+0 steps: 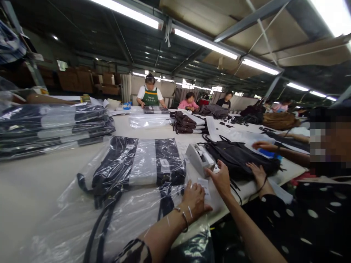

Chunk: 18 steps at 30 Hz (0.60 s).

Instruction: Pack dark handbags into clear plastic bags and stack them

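Observation:
A dark bag with a pale band across it (144, 160) lies flat on the table inside a clear plastic sleeve (131, 215), its straps trailing toward me. My left hand (195, 199), with bracelets at the wrist, rests at the sleeve's right edge, fingers stretched out beside a white printed label (204, 188). My right hand (221, 179) reaches to the near edge of a grey-white box, perhaps a label dispenser (196, 159). Its thumb and fingers are apart at that edge, and I see nothing held. Small white pieces inside the box are partly hidden by the fingers.
Plastic-wrapped bags (55, 126) are stacked at left. To the right, a co-worker's hands (259, 175) are at a black bag (236, 153). Folded dark bags (186, 122) lie farther back. A person in a green apron (150, 96) works across the table.

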Available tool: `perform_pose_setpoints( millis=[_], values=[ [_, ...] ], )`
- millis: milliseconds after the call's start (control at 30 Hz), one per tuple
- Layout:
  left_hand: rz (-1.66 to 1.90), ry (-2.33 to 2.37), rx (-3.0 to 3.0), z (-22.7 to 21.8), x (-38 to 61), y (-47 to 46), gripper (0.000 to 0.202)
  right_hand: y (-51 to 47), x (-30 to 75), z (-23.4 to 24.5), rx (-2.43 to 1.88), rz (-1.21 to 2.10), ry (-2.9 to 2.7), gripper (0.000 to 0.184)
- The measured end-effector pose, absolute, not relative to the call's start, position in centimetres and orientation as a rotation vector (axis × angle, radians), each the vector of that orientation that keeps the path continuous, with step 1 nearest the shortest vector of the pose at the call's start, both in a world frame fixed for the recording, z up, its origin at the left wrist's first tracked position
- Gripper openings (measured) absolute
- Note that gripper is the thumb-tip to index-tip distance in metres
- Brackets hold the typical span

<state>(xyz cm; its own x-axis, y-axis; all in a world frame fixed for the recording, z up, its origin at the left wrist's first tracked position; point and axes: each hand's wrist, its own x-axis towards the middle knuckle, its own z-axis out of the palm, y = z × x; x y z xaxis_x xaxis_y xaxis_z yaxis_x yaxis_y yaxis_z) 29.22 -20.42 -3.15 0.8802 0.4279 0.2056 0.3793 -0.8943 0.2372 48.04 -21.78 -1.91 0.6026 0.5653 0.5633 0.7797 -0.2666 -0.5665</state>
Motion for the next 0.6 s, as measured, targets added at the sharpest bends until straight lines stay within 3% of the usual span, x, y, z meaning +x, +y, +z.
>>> perform_pose_setpoints(
  millis=[167,400,600],
  values=[
    [0.361,0.673,2.844,-2.9,30.5,-19.6,0.073,-19.5,48.5,0.3,-2.177,-0.118,-1.270,0.066],
    [0.340,0.714,2.796,-2.4,31.1,-19.1,0.065,-17.2,47.8,6.1,-2.390,-0.116,-1.323,0.082],
    [0.373,0.714,2.747,-2.4,30.8,-18.8,0.057,-18.6,45.0,2.0,-2.364,-0.195,-1.281,0.072]
  ],
)
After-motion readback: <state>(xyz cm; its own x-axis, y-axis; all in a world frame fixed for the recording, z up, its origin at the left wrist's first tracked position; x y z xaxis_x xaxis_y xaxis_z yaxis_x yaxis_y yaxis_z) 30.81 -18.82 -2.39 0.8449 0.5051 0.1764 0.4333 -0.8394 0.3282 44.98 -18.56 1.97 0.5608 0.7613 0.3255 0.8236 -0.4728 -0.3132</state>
